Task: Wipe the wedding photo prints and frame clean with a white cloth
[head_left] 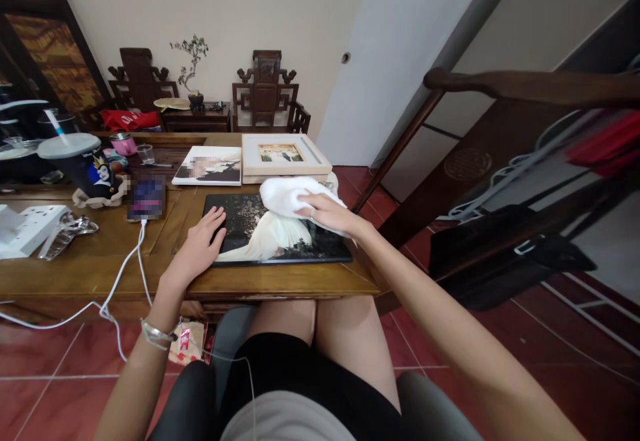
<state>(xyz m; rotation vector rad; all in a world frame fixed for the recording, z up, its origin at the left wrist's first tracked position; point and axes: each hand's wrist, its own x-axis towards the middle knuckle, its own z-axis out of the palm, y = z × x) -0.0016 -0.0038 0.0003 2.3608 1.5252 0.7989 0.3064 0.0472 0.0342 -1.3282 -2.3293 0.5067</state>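
Observation:
A dark glossy photo panel (260, 244) lies flat on the wooden table (100, 267) in front of me. My left hand (203, 244) rests flat on its left edge with fingers stretched out, holding nothing. My right hand (325, 211) presses down on a white cloth (285, 194) bunched at the panel's upper right part, fingers laid over the cloth. A silver bracelet sits on my left wrist.
Behind the panel stand a pale framed picture (283, 154) and a flat photo print (210, 165). To the left are a phone (146, 197) on a white cable, a lidded cup (83, 161), a white power strip (33, 227). A dark wooden rail (525, 87) runs at right.

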